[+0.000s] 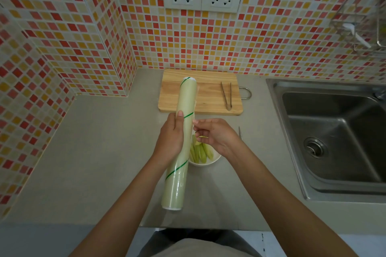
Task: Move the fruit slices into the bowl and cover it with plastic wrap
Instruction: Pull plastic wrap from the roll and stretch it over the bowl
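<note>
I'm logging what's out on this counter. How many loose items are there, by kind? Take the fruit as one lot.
Plastic wrap roll: 1
Bowl: 1
Fruit slices, one lot: 1
Cutting board: 1
Tongs: 1
Thin metal tool, partly hidden: 1
Total: 6

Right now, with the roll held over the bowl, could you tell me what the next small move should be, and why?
Probably draw the film's free edge rightward off the roll of plastic wrap. The left hand grips the roll, the right hand pinches at its side, and the fruit slices already sit in the uncovered bowl.
</note>
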A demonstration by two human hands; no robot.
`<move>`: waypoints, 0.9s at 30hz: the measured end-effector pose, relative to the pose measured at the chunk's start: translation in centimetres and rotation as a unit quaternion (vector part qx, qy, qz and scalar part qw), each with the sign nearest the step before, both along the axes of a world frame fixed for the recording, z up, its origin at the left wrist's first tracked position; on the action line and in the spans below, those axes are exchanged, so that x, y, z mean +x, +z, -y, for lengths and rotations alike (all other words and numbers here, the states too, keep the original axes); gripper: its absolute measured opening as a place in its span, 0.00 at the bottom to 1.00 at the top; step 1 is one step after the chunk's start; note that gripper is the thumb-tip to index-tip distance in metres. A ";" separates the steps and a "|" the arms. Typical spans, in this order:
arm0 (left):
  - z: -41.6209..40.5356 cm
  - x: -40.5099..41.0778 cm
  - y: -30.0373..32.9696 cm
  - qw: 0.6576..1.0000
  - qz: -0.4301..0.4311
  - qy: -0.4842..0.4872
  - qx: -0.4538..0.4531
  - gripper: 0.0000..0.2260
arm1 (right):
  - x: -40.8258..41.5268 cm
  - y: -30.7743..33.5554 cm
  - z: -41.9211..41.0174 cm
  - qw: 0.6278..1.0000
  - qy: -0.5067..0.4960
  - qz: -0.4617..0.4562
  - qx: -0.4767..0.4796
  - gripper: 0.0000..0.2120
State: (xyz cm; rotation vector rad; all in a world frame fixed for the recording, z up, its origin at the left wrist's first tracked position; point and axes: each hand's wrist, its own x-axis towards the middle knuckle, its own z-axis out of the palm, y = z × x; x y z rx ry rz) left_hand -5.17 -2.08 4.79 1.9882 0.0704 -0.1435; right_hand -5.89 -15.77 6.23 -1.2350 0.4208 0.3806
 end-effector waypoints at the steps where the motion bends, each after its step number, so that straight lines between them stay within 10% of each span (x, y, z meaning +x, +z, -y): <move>1: 0.1 0.0 0.0 1.000 0.002 0.001 0.001 0.19 | 0.1 0.0 0.0 1.000 0.002 0.005 0.006 0.04; 27: 0.0 1.8 0.8 0.999 0.019 0.016 0.023 0.21 | -1.2 0.6 -3.0 0.986 -0.035 0.018 -0.159 0.06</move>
